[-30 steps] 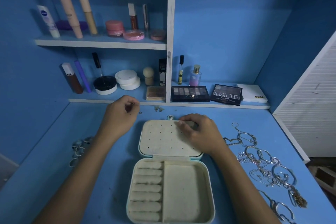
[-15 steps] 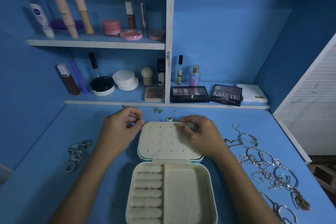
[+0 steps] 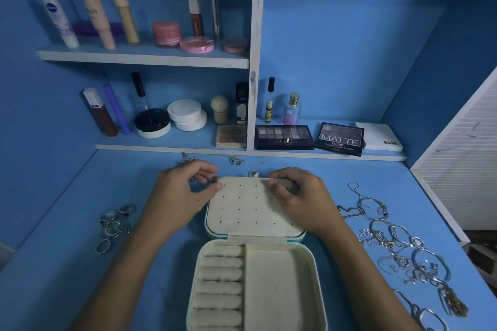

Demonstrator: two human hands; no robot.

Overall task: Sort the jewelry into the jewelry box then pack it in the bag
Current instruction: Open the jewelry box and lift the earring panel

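An open jewelry box (image 3: 255,263) lies on the blue bench. At its lid's far-left corner, the left hand (image 3: 185,193) pinches a small earring (image 3: 215,178), touching the perforated panel. The right hand (image 3: 298,196) grips the lid's far-right corner, fingers curled.

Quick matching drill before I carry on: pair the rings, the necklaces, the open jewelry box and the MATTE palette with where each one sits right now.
Things:
1. rings
2. necklaces
3. jewelry box
4. MATTE palette

Places:
A. lower shelf, right of the divider
B. table, centre, between the forearms
C. table, left of the left forearm
D. table, right of the right forearm

Pairs: 1-C, 2-D, 3-B, 4-A
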